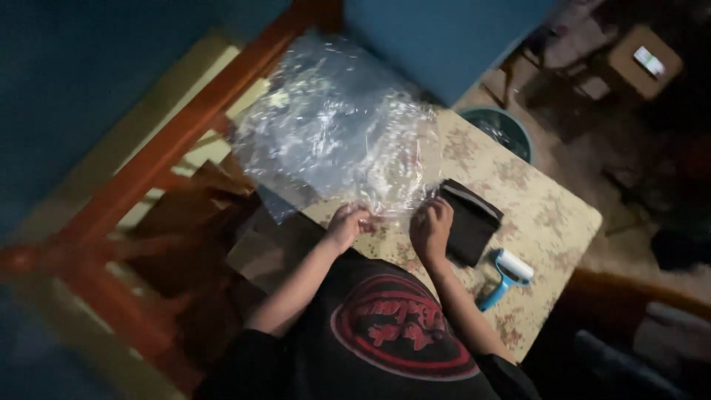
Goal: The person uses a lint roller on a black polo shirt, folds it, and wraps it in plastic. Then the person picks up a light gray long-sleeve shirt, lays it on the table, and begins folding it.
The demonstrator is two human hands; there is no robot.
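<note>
Nearest the camera: the person's dark shirt (392,333) with a round red print on the chest, both forearms reaching forward over the bench (548,215), which is covered in a pale cloth with a faded flower pattern. Left hand (346,224) is closed on the near edge of a large clear plastic bag (337,130), fingers curled under the crinkled film. Right hand (432,226) grips the same near edge a little further right, knuckles up, fingers pinched into the plastic. The two hands sit close together but not touching. The bag spreads away from them, wrinkled and shiny, covering most of the bench's far left part and hanging partly over the left edge. Just right of the right hand lies a folded black cloth (470,222), its near corner beside the wrist. Nearer and further right, a lint roller (506,275) with a blue handle and white roll lies on the bench, apart from the cloth. Left of the bench, a reddish wooden rail (148,159) runs diagonally. Beyond the far bench edge, a round teal bin (503,130) stands on the floor. Farther off, dim, a small brown stool (644,63); details there too dark to tell.
</note>
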